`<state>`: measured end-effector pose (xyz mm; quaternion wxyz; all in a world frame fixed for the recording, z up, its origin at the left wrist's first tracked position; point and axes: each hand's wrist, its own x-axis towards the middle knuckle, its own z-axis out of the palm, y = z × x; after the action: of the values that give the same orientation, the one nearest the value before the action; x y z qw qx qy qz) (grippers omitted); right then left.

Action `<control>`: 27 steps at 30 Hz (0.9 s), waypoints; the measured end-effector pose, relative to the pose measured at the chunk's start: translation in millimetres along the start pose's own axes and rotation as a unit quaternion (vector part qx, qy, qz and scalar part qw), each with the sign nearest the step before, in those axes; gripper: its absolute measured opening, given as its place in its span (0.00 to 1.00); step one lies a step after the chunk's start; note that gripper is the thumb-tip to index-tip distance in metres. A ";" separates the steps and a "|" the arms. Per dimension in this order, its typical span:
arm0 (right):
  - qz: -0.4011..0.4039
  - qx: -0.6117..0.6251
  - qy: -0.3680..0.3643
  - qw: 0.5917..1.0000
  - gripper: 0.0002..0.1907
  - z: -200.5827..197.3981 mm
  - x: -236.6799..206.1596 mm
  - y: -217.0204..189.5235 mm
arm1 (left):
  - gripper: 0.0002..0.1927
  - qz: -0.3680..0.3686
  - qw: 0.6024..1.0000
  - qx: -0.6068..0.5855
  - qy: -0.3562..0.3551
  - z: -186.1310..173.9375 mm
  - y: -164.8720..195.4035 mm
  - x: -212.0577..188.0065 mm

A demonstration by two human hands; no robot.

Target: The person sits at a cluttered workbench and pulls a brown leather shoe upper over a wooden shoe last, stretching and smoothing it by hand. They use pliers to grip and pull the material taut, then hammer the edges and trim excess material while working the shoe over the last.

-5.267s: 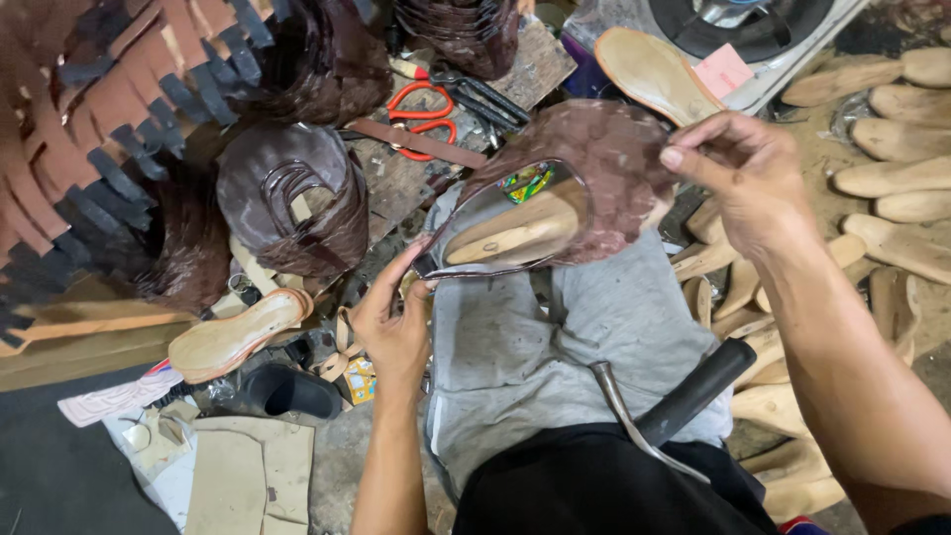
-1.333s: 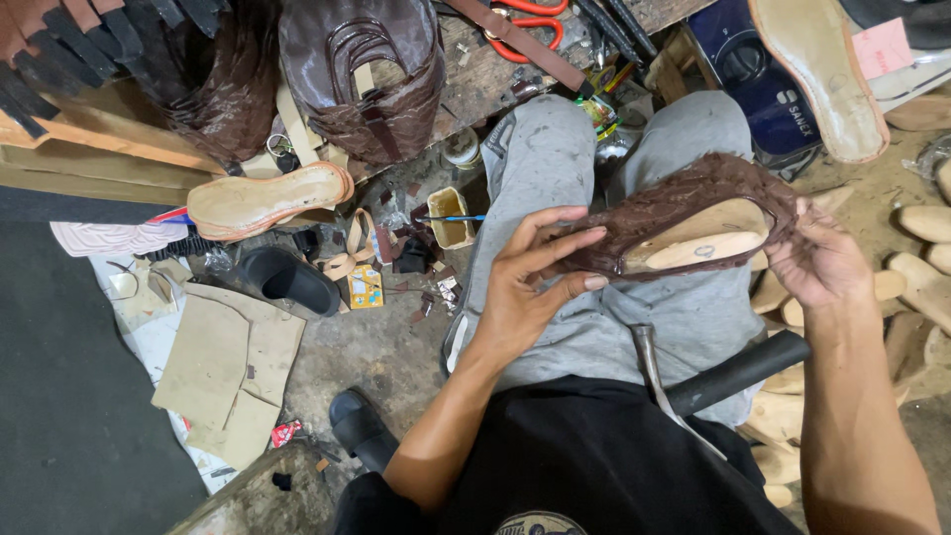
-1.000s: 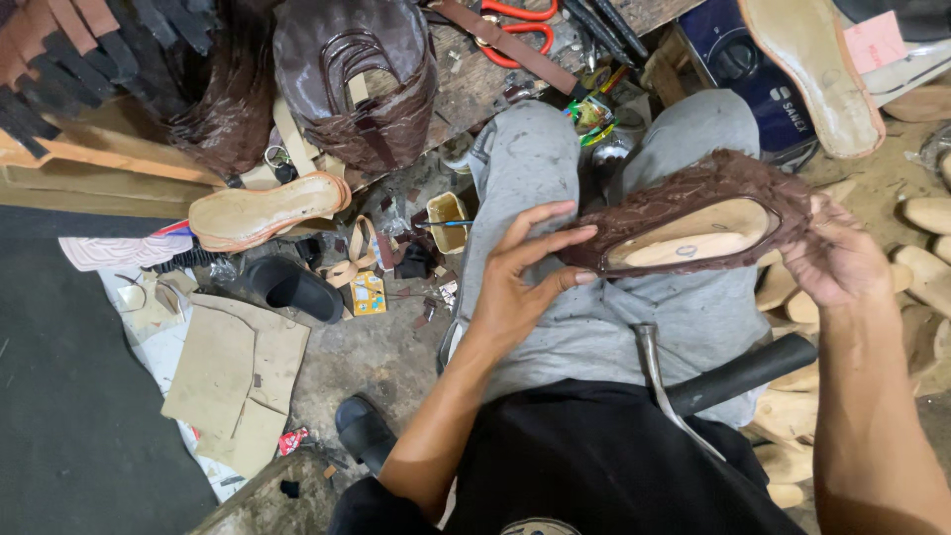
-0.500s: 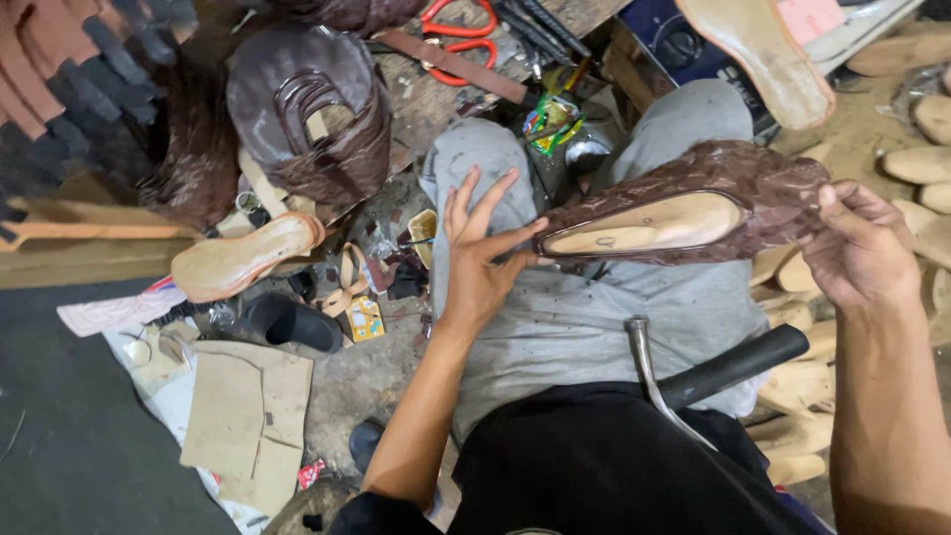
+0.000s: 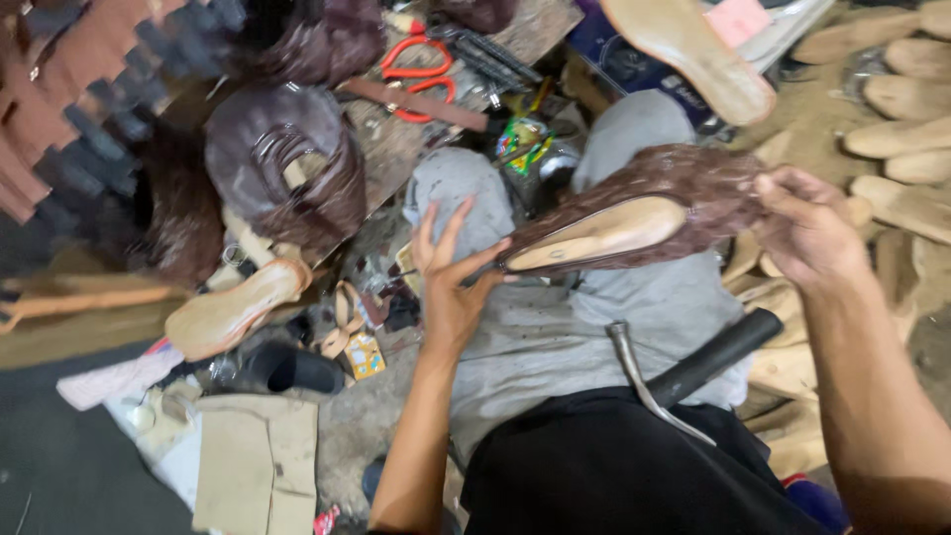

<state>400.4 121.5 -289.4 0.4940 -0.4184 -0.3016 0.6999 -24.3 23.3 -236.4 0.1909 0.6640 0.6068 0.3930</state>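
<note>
I hold a brown woven shoe upper stretched over a pale wooden last (image 5: 634, 216) above my lap. My right hand (image 5: 807, 228) grips its right end, fingers curled over the brown material. My left hand (image 5: 451, 272) is at the pointed left tip, thumb and forefinger pinching the edge while the other fingers spread upward. The pale sole side of the last faces me. My grey trousers (image 5: 555, 327) lie beneath it.
A hammer with a black handle (image 5: 693, 367) rests on my lap. Orange-handled scissors (image 5: 416, 74) lie on the bench above. Brown uppers (image 5: 287, 163), a loose sole (image 5: 233, 312), cardboard (image 5: 258, 466) and wooden lasts (image 5: 901, 129) surround me.
The shoe has turned from lying in my left palm to being held by both ends, its tip pointing left. My left hand slid to the tip and its fingers spread.
</note>
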 end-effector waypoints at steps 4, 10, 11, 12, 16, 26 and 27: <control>-0.001 0.016 0.003 1.000 0.02 16.8 -0.2 -0.9 | 0.26 -0.009 1.000 0.006 0.009 -2.3 1.9 -3.1; 0.005 0.006 0.027 1.000 0.01 48.3 -19.3 -27.7 | 0.35 0.103 0.991 -0.007 0.085 16.0 79.4 -13.2; 0.012 0.003 0.032 0.999 0.01 55.1 -26.4 -33.2 | 0.33 0.115 0.992 -0.030 0.043 27.5 100.0 -14.7; 0.010 -0.012 0.040 0.999 0.01 61.7 -34.2 -39.1 | 0.31 0.128 0.990 -0.053 0.003 41.4 119.9 -14.3; 0.010 -0.036 0.047 0.998 0.02 88.4 -57.2 -63.0 | 0.27 0.139 0.990 0.001 -0.012 88.1 169.9 11.1; 0.031 -0.043 -0.001 0.999 0.04 155.1 -85.1 -90.1 | 0.25 0.176 0.977 -0.100 0.060 41.5 159.8 43.1; 0.011 -0.042 -0.027 0.999 0.05 161.1 -82.2 -94.9 | 0.26 0.169 0.977 -0.118 0.057 32.6 156.4 44.8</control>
<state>313.0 73.9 -111.1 0.4597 -0.4231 -0.3395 0.7031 100.7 43.6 -129.3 0.1637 0.7062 0.4452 0.5256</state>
